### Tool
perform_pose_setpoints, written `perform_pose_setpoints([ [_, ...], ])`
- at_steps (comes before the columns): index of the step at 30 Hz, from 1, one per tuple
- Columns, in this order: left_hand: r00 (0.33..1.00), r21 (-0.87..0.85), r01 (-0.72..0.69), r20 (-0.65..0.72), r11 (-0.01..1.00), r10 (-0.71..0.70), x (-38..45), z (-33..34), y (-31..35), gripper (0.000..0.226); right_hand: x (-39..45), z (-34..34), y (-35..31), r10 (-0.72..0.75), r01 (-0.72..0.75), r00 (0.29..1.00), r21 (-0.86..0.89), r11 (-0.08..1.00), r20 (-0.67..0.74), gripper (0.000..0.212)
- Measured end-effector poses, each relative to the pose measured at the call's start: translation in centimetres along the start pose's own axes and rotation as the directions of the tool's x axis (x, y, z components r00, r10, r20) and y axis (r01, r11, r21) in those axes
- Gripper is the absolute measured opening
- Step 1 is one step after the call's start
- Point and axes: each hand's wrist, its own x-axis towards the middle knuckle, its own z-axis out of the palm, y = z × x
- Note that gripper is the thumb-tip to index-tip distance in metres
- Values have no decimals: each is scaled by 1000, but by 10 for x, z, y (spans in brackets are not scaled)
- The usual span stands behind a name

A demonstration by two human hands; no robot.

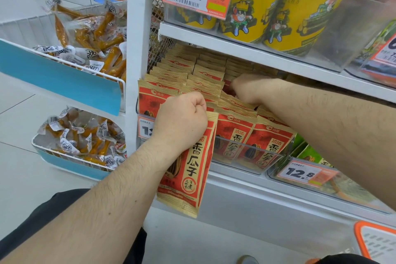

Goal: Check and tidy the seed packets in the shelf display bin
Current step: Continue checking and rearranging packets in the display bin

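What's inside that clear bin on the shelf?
The clear bin holds rows of red-and-tan seed packets standing upright. The left hand holds one packet outside its front; the right hand reaches among them, hiding some.

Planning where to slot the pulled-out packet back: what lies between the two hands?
In the head view, upright red seed packets in the clear bin fill the stretch between the left hand and right hand.
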Motion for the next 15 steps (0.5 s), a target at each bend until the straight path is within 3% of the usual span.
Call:
perform_pose_setpoints([
  [4,999,28,31,16,999,-31,-4,0,7,32,-14,-16,9,-20,7,998,235,972,51,40],
  [6,1000,30,15,21,999,-16,-6,-1,10,29,-32,-25,10,-24,11,999,327,945,37,56],
  [8,999,16,1,34,1000,-1,-8,-2,12,25,-59,-27,7,-44,46,999,410,911,-14,57],
  [10,998,-16,-6,66,1000,7,-8,-4,13,22,-91,-21,-2,-84,151,979,380,913,-187,47],
  [12,994,-42,-13,109,999,17,-9,-4,13,21,-122,-7,-12,-69,280,862,359,890,-502,34],
  [13,992,-51,-24,122,998,30,-10,-3,14,21,-135,0,-18,8,308,785,401,863,-619,28],
  [14,991,-56,-43,128,997,50,-11,-2,15,20,-147,6,-25,117,307,747,496,812,-655,21],
  [15,989,-62,-71,127,996,78,-12,-1,16,20,-155,11,-30,221,290,755,617,732,-617,15],
])
